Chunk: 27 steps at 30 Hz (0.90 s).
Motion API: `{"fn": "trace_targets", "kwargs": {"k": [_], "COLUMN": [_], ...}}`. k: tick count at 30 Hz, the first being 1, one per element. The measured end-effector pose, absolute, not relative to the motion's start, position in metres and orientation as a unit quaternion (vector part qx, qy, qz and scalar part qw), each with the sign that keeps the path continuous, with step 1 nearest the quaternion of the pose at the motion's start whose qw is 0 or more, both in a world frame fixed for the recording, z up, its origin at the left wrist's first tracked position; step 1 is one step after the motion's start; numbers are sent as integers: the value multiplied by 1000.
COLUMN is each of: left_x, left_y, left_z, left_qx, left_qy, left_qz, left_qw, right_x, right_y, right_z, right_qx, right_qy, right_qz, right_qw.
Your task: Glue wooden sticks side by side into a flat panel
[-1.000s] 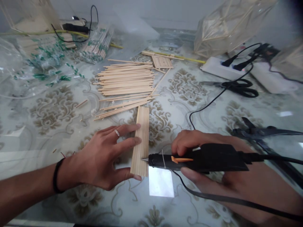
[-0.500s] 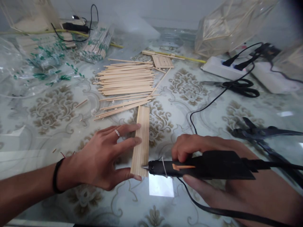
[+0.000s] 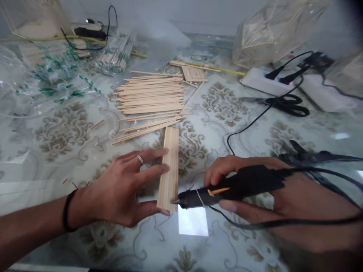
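Observation:
My left hand (image 3: 124, 185) holds a narrow flat strip of pale wooden sticks (image 3: 169, 166) joined side by side. Two fingertips rest on the strip's left edge, and the thumb is at its near end. In my right hand (image 3: 244, 211) is a black corded hot glue gun (image 3: 221, 190) with a thin wire round its front and an orange part on its side. The pointed metal tip is at the strip's near right edge; whether it touches is hard to tell. My right palm is partly hidden behind the tool and its cable.
Beyond the strip lies a pile of loose wooden sticks (image 3: 153, 94), with a small stick panel (image 3: 194, 73) behind. Scissors (image 3: 283, 104), pliers (image 3: 312, 156) and a white power strip (image 3: 266, 81) lie right. Plastic-wrapped stick bundles (image 3: 116, 51) are back left.
The rear of the glue gun has swung up and away from me, so it now slants down to its tip. Its cable has shifted too. My left hand and the strip stay put.

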<state>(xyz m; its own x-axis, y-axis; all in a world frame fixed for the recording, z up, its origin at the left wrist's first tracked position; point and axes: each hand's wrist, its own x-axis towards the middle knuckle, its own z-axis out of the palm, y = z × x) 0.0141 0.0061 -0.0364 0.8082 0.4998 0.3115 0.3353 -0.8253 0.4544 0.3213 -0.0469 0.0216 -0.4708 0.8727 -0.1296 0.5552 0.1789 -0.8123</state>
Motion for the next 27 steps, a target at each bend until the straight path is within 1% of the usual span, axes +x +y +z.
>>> {"fn": "trace_targets", "kwargs": {"k": [2, 5, 10, 17, 27], "left_x": [14, 15, 16, 17, 16], "left_y": [6, 6, 7, 8, 8], "left_z": [-37, -37, -37, -37, -38], "left_qx": [930, 931, 935, 934, 936], "left_qy": [226, 228, 210, 207, 209], "left_qz": [216, 214, 227, 232, 224], "left_qw": [192, 191, 171, 175, 175], "right_x": [326, 331, 331, 323, 324], "right_y": [-41, -40, -46, -49, -58], "right_z": [21, 20, 18, 24, 22], "right_qx": [-481, -502, -537, -497, -490], "right_qy": [-735, -727, -737, -794, -773], "right_qz": [440, 424, 357, 283, 360], "right_qw": [186, 201, 201, 207, 182]}}
